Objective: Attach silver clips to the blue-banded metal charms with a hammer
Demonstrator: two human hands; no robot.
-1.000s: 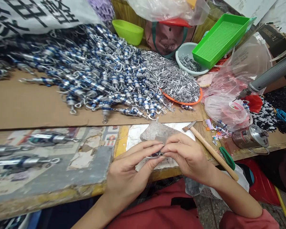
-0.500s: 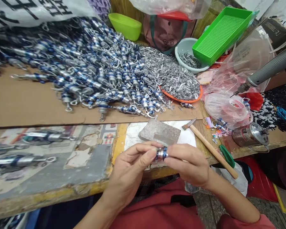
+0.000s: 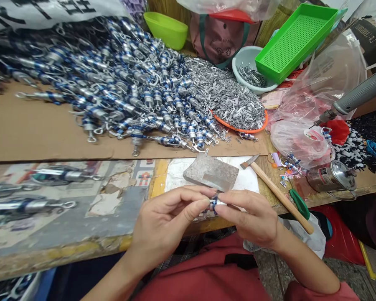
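A small blue and silver metal cylinder [image 3: 216,203] is pinched between the fingertips of both hands, above the table's front edge. My left hand [image 3: 167,219] grips its left end between thumb and fingers. On the other end are the closed fingers of my right hand [image 3: 253,215]. The fingertips hide much of the piece. Just beyond my hands lies a grey stone block [image 3: 210,172] on a white sheet [image 3: 249,177]. A wooden-handled hammer [image 3: 278,196] rests to the right of it, its head toward the back.
A large heap of blue and silver metal pieces [image 3: 138,96] covers the cardboard [image 3: 28,133]. Beside it an orange-rimmed tray [image 3: 244,131] holds small metal links. A grey electric screwdriver [image 3: 357,98] hangs at right, above plastic bags and a metal mug [image 3: 327,179].
The cylinder is turned in my fingers, and a silver end now shows on its right. My left hand has shifted slightly left; both hands still hold the piece.
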